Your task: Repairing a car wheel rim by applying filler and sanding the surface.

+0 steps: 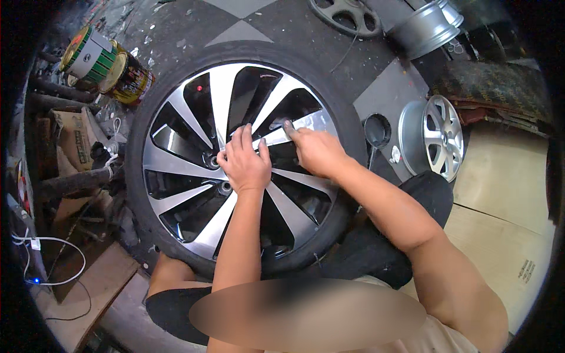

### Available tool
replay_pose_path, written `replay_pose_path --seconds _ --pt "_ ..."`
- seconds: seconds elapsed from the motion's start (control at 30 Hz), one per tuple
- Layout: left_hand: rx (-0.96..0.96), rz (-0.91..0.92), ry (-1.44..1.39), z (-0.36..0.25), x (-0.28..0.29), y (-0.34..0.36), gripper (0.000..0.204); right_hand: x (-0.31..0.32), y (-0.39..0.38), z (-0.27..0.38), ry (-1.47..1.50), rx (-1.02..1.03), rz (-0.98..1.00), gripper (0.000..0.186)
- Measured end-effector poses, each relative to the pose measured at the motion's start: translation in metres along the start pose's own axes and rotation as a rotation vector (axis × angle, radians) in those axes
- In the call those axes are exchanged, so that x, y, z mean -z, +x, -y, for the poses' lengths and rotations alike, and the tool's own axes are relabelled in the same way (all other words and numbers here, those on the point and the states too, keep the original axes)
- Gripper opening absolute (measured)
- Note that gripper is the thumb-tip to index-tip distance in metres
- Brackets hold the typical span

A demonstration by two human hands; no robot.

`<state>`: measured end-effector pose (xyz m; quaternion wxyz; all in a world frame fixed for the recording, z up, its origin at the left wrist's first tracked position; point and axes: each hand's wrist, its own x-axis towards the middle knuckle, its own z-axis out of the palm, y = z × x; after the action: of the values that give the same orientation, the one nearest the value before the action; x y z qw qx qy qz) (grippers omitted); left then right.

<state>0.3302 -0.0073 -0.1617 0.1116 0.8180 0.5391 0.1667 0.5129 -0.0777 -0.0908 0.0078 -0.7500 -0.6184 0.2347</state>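
A large alloy wheel [222,88] with bright silver spokes and black recesses lies face up in front of me, inside a black tyre [136,176]. My left hand [244,162] rests over its hub with the fingers stretched out, covering much of the centre. To the right, my right hand [315,150] is at a silver spoke near the upper right. Its thumb points up along the spoke while the other fingers curl under, so whatever they hold, if anything, is hidden. Two lug holes show beside my left hand.
Paint cans [88,56] stand at the upper left beside a cluttered rack with a cardboard box [73,138]. On the right are a silver wheel rim [444,138], a black round pan [377,129] and cardboard sheets [500,176]. Another rim [426,29] lies at the far right.
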Motion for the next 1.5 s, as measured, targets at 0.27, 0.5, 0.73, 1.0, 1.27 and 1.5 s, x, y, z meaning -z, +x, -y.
replay_pose_path --seconds 0.27,0.5,0.73,1.0,1.27,1.5 --pt "0.003 0.008 -0.004 0.005 -0.001 -0.002 0.052 -0.003 0.007 0.004 -0.006 0.011 -0.013 0.064" --pt "-0.003 0.017 -0.01 0.0 -0.001 -0.001 0.053 -0.005 0.008 -0.002 -0.005 0.038 -0.03 0.059" --pt "0.025 0.009 -0.025 0.005 0.001 0.0 0.053 -0.001 0.001 -0.006 -0.076 0.111 0.007 0.061" --pt "0.023 -0.002 -0.029 0.005 0.002 -0.004 0.052 -0.001 0.002 0.0 -0.134 0.09 -0.002 0.064" --pt "0.038 0.014 -0.052 0.005 0.002 -0.004 0.053 0.0 0.004 -0.004 -0.167 0.112 -0.004 0.064" --pt "0.072 0.03 -0.063 0.008 0.002 -0.006 0.054 0.01 0.001 0.006 -0.241 0.103 0.092 0.069"
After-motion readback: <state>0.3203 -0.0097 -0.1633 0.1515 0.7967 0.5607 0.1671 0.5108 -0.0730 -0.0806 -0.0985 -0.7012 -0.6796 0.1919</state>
